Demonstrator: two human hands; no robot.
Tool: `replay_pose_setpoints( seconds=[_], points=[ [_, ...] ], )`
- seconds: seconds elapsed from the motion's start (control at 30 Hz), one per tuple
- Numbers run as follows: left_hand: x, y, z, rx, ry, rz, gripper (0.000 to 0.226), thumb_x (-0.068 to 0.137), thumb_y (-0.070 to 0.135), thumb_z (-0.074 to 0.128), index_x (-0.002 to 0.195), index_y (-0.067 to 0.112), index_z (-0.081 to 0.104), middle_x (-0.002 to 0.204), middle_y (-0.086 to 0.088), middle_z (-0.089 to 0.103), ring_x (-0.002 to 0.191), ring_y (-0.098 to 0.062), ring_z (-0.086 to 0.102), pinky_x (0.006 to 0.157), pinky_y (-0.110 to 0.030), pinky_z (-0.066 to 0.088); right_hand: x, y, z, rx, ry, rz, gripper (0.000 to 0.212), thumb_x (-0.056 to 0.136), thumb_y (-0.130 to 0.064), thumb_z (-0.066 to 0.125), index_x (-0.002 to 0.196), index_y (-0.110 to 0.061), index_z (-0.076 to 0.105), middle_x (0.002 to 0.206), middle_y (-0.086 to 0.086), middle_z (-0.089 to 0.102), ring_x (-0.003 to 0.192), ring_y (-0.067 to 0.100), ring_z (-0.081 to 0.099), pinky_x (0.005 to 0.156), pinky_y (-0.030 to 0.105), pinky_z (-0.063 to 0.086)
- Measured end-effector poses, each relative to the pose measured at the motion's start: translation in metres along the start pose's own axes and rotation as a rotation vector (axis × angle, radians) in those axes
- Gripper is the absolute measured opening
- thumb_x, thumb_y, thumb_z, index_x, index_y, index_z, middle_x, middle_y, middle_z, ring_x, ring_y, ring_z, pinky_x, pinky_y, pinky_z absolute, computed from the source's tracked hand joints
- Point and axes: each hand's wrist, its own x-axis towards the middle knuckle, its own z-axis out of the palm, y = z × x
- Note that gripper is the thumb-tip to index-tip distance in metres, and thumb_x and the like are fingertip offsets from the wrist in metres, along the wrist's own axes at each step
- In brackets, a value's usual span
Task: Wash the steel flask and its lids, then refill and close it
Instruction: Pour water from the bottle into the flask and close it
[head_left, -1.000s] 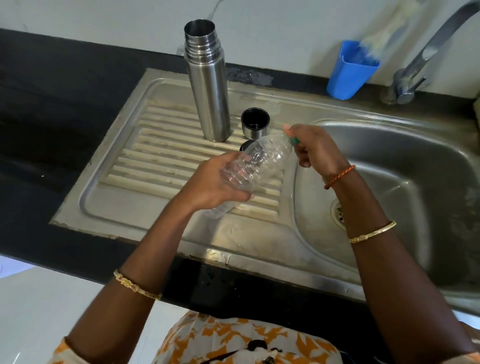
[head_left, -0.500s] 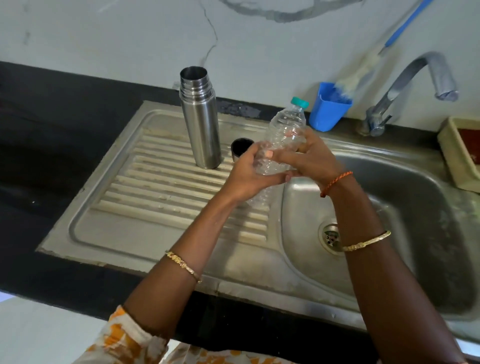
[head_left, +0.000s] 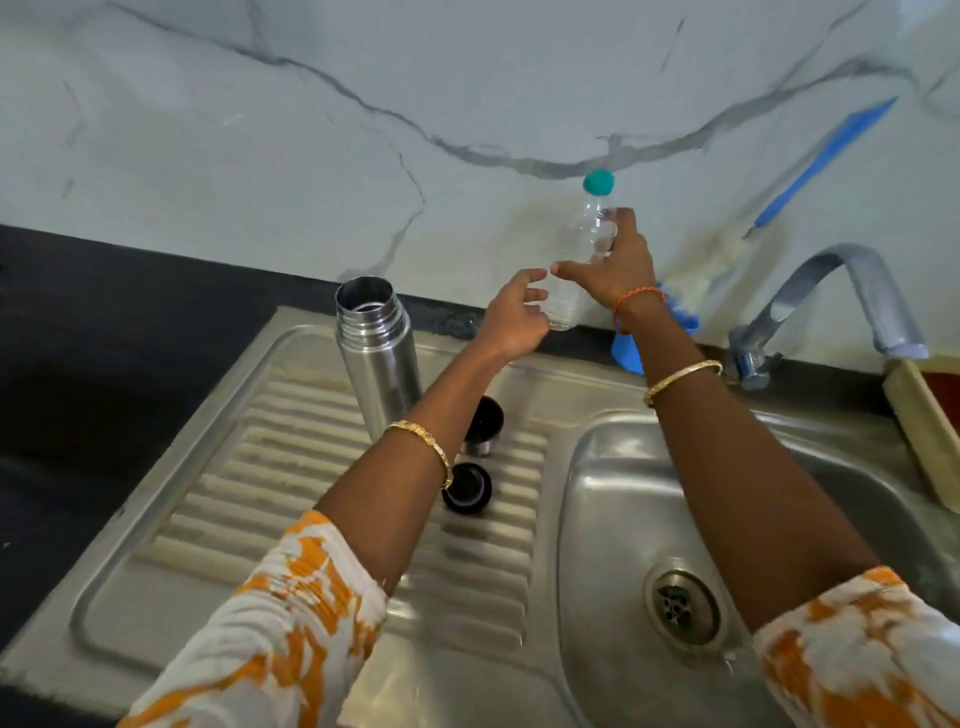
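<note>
The steel flask (head_left: 376, 353) stands upright and uncapped on the ribbed drainboard (head_left: 291, 467). Its steel cup lid (head_left: 483, 426) and black inner stopper (head_left: 467, 488) lie on the drainboard to its right, partly behind my left forearm. My right hand (head_left: 610, 270) grips a clear plastic bottle (head_left: 582, 249) with a green cap, upright near the back wall. My left hand (head_left: 514, 317) is just left of the bottle's base with fingers loosely spread, holding nothing.
A blue cup (head_left: 631, 348) with a blue-handled brush (head_left: 826, 156) stands at the back of the sink behind my right wrist. The tap (head_left: 831, 301) arches over the sink basin (head_left: 649, 493). A beige tray (head_left: 919, 421) sits at the right edge. Dark counter lies to the left.
The bottle has gone from tilted over the drainboard to upright and back toward the wall. My left hand has let go of it; my right hand now holds it alone.
</note>
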Motion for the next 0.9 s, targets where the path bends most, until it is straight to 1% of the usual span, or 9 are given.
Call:
replay_pose_setpoints(
  seconds=[0.1,0.2,0.3,0.4,0.47,0.57,0.67,0.77,0.9],
  points=[
    [0.021,-0.009,0.007,-0.001,0.002,-0.043,0.057,0.087,-0.01,0.047,0.139,0.012,0.043,0.127,-0.013,0.056,0.112,-0.024,0.057,0.072,-0.028,0.048,0.016,0.015,0.015,-0.04,0.017,0.02,0.078,0.064,-0.026,0.083,0.128,-0.013,0.039,0.121,0.014,0.052,0.106,0.027,0.055,0.088,0.033,0.049],
    [0.036,-0.023,0.013,-0.021,0.006,-0.092,0.055,0.086,-0.01,0.047,0.137,0.013,0.046,0.123,-0.013,0.059,0.107,-0.028,0.061,0.068,-0.026,0.047,0.022,0.031,0.024,-0.057,0.037,0.018,0.078,0.063,-0.025,0.083,0.126,-0.012,0.039,0.119,0.015,0.055,0.104,0.028,0.056,0.088,0.035,0.049],
    [0.045,-0.033,0.014,-0.047,0.026,-0.118,0.052,0.086,-0.012,0.047,0.133,0.009,0.05,0.123,-0.014,0.059,0.093,-0.022,0.058,0.058,-0.019,0.043,0.023,0.044,0.031,-0.08,0.029,0.014,0.077,0.061,-0.027,0.083,0.123,-0.011,0.04,0.117,0.013,0.056,0.1,0.026,0.057,0.084,0.032,0.049],
    [0.047,-0.037,0.013,-0.044,0.033,-0.117,0.054,0.084,-0.014,0.044,0.132,0.009,0.051,0.124,-0.011,0.057,0.099,-0.017,0.056,0.056,-0.016,0.042,0.023,0.056,0.038,-0.102,0.056,0.018,0.069,0.062,-0.033,0.081,0.117,-0.007,0.048,0.112,0.014,0.058,0.101,0.028,0.057,0.087,0.039,0.05],
    [0.046,-0.039,0.013,-0.057,0.031,-0.109,0.055,0.084,-0.014,0.043,0.132,0.011,0.051,0.124,-0.009,0.057,0.101,-0.016,0.056,0.056,-0.015,0.042,0.022,0.061,0.042,-0.13,0.064,0.024,0.065,0.065,-0.038,0.079,0.114,-0.006,0.053,0.11,0.014,0.06,0.102,0.028,0.056,0.087,0.041,0.05],
    [0.045,-0.04,0.013,-0.067,0.037,-0.102,0.054,0.083,-0.014,0.043,0.131,0.011,0.052,0.123,-0.01,0.058,0.1,-0.015,0.056,0.058,-0.016,0.044,0.021,0.064,0.045,-0.129,0.047,0.068,0.063,0.068,-0.043,0.076,0.114,-0.005,0.056,0.11,0.013,0.061,0.102,0.026,0.057,0.086,0.039,0.05],
    [0.045,-0.039,0.012,-0.047,0.029,-0.097,0.054,0.084,-0.013,0.044,0.131,0.012,0.052,0.125,-0.011,0.059,0.1,-0.015,0.055,0.06,-0.016,0.046,0.019,0.065,0.045,-0.138,0.073,0.073,0.062,0.069,-0.046,0.075,0.112,-0.004,0.058,0.108,0.013,0.062,0.101,0.026,0.058,0.084,0.037,0.051],
    [0.044,-0.037,0.013,-0.022,0.019,-0.092,0.054,0.085,-0.013,0.044,0.132,0.012,0.05,0.126,-0.01,0.058,0.1,-0.015,0.056,0.062,-0.014,0.047,0.018,0.063,0.045,-0.176,0.069,0.097,0.065,0.071,-0.05,0.073,0.114,-0.003,0.058,0.11,0.014,0.062,0.103,0.027,0.057,0.081,0.032,0.048],
    [0.044,-0.034,0.012,0.005,0.026,-0.092,0.051,0.086,-0.012,0.045,0.132,0.012,0.051,0.126,-0.011,0.058,0.099,-0.015,0.057,0.053,-0.011,0.046,0.018,0.062,0.046,-0.194,0.048,0.129,0.067,0.07,-0.054,0.071,0.113,-0.005,0.057,0.11,0.014,0.063,0.101,0.027,0.058,0.081,0.034,0.05]
  ],
)
